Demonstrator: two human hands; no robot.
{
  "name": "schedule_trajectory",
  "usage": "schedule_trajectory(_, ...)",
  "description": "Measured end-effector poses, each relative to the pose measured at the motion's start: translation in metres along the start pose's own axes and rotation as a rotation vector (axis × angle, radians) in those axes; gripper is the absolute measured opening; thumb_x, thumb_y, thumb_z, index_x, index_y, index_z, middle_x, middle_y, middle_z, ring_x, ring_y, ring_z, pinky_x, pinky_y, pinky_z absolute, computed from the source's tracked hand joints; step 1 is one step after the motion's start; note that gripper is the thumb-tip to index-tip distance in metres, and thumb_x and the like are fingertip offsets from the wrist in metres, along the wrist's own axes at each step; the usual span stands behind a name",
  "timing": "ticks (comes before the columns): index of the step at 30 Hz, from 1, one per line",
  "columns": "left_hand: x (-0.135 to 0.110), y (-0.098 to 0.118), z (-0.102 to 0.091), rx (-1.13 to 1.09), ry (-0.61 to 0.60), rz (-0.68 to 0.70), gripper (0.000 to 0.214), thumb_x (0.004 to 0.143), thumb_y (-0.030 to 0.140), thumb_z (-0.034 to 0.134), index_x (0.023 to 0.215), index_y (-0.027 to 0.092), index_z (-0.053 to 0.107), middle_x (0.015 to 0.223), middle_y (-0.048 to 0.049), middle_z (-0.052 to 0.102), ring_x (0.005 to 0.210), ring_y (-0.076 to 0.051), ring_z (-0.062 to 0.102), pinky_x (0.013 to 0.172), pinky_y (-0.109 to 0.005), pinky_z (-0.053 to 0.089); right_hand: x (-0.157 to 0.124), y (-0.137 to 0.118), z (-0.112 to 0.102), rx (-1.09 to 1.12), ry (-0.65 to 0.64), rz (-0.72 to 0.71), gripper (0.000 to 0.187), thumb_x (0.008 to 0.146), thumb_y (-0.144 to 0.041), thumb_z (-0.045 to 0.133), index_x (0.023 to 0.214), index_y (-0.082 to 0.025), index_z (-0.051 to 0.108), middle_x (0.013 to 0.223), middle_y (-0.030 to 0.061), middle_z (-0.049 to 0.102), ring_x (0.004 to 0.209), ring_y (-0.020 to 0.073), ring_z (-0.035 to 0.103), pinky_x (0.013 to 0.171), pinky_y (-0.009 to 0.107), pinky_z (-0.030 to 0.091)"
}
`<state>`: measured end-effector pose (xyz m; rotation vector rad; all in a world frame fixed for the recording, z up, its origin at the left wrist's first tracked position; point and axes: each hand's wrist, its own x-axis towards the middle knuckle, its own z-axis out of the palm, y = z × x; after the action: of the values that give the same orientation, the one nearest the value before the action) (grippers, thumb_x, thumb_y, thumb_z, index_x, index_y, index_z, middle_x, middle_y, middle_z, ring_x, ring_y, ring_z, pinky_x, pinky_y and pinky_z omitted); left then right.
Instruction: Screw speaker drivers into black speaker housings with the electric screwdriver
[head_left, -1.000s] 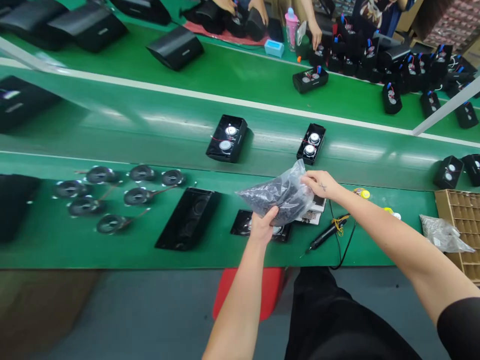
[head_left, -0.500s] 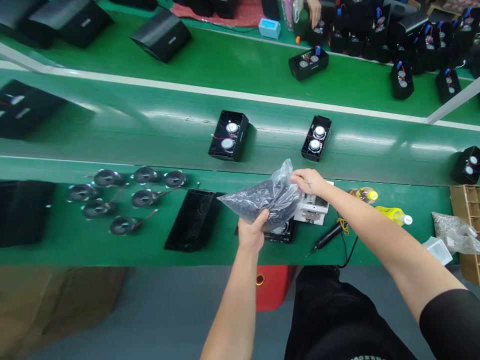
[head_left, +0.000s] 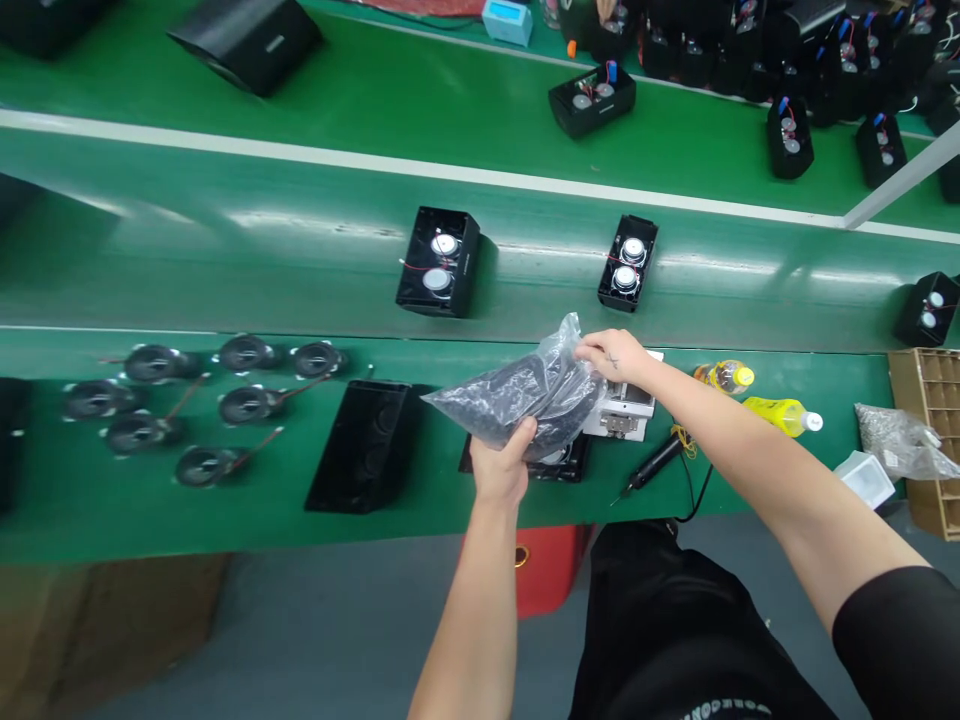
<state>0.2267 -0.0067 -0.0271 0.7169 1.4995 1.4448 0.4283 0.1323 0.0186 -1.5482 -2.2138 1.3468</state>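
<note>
Between my hands is a clear plastic bag (head_left: 499, 397) full of small dark parts too fine to name. My left hand (head_left: 504, 462) grips its lower side, thumb on top. At the bag's upper right edge, my right hand (head_left: 613, 357) pinches the plastic. Under the bag lies a black speaker box (head_left: 574, 462), mostly covered. A white and metal fixture (head_left: 621, 412) sits just right of the bag. Nearer the table's front edge rests an electric screwdriver (head_left: 651, 468) with a cord. An open black speaker housing (head_left: 364, 447) lies left of my left hand.
Several loose round speakers (head_left: 247, 403) lie at the left. Two speaker boxes with drivers, one here (head_left: 439, 262), stand on the conveyor (head_left: 315, 255) beyond. Bottles (head_left: 784, 415), a bag of screws (head_left: 900, 440) and a compartment box (head_left: 926, 390) are at right. A red stool (head_left: 547, 575) is below.
The view has shifted, so the surroundings sit differently in the picture. Both hands keep hold of the bag, nearly unchanged in pose.
</note>
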Motion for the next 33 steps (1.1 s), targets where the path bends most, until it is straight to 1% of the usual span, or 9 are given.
schedule_trajectory(3, -0.002, 0.008, 0.005, 0.013, 0.012, 0.013, 0.064, 0.059, 0.051, 0.097, 0.106, 0.015, 0.073, 0.103, -0.0071, 0.076, 0.102, -0.026, 0.072, 0.102, -0.046, 0.057, -0.001, -0.002, -0.002, -0.011, 0.001, 0.005, 0.033, 0.103, -0.046, 0.06, 0.106, -0.015, 0.07, 0.099, 0.0047, 0.072, 0.096, 0.0201, 0.069, 0.096, 0.044, 0.057)
schedule_trajectory(4, -0.002, 0.011, 0.006, 0.017, 0.017, 0.015, 0.066, 0.056, 0.052, 0.098, 0.104, 0.016, 0.073, 0.101, -0.0068, 0.076, 0.102, -0.026, 0.073, 0.103, -0.045, 0.057, -0.001, -0.003, -0.003, -0.014, 0.003, 0.006, 0.033, 0.103, -0.046, 0.06, 0.105, -0.015, 0.07, 0.099, 0.0049, 0.072, 0.097, 0.0203, 0.07, 0.097, 0.044, 0.057)
schedule_trajectory(6, -0.002, 0.016, 0.009, 0.023, 0.024, 0.019, 0.067, 0.053, 0.053, 0.098, 0.102, 0.016, 0.073, 0.101, -0.0065, 0.075, 0.101, -0.026, 0.073, 0.103, -0.045, 0.058, -0.003, -0.005, -0.004, -0.017, 0.007, 0.004, 0.034, 0.103, -0.047, 0.06, 0.104, -0.015, 0.071, 0.1, 0.0052, 0.073, 0.099, 0.0206, 0.07, 0.098, 0.044, 0.056)
schedule_trajectory(10, -0.002, 0.021, 0.011, 0.032, 0.027, 0.027, 0.065, 0.052, 0.052, 0.097, 0.101, 0.017, 0.072, 0.102, -0.0068, 0.075, 0.1, -0.027, 0.073, 0.104, -0.047, 0.058, -0.008, -0.01, -0.007, -0.016, 0.022, 0.003, 0.033, 0.104, -0.045, 0.06, 0.103, -0.015, 0.071, 0.103, 0.0058, 0.074, 0.102, 0.0209, 0.07, 0.101, 0.045, 0.054)
schedule_trajectory(18, -0.007, 0.025, 0.014, 0.07, 0.031, 0.06, 0.063, 0.052, 0.05, 0.097, 0.099, 0.018, 0.07, 0.101, -0.0068, 0.074, 0.102, -0.029, 0.073, 0.108, -0.053, 0.055, -0.013, -0.011, -0.01, -0.008, 0.038, 0.023, 0.023, 0.104, -0.034, 0.06, 0.106, -0.014, 0.072, 0.105, 0.0057, 0.074, 0.103, 0.0207, 0.07, 0.102, 0.046, 0.055)
schedule_trajectory(24, -0.01, 0.025, 0.017, 0.088, 0.054, 0.084, 0.063, 0.052, 0.052, 0.097, 0.097, 0.018, 0.069, 0.101, -0.0069, 0.073, 0.107, -0.031, 0.071, 0.111, -0.055, 0.053, -0.012, -0.012, -0.009, -0.007, 0.038, 0.033, 0.024, 0.106, -0.033, 0.056, 0.107, -0.015, 0.073, 0.105, 0.0058, 0.074, 0.102, 0.0203, 0.07, 0.101, 0.044, 0.054)
schedule_trajectory(28, -0.011, 0.024, 0.018, 0.088, 0.063, 0.089, 0.065, 0.052, 0.052, 0.098, 0.099, 0.018, 0.069, 0.101, -0.0078, 0.074, 0.106, -0.031, 0.072, 0.111, -0.056, 0.053, -0.009, -0.01, -0.008, -0.018, 0.032, 0.028, 0.024, 0.106, -0.032, 0.056, 0.106, -0.015, 0.073, 0.104, 0.0056, 0.074, 0.1, 0.0198, 0.069, 0.099, 0.042, 0.053)
schedule_trajectory(33, -0.015, 0.027, 0.019, 0.088, 0.08, 0.115, 0.067, 0.052, 0.051, 0.099, 0.102, 0.019, 0.067, 0.108, -0.0084, 0.073, 0.107, -0.03, 0.072, 0.115, -0.056, 0.051, -0.007, -0.009, -0.009, -0.037, 0.033, 0.003, 0.024, 0.105, -0.031, 0.055, 0.106, -0.016, 0.073, 0.103, 0.0052, 0.075, 0.098, 0.0199, 0.068, 0.097, 0.04, 0.051)
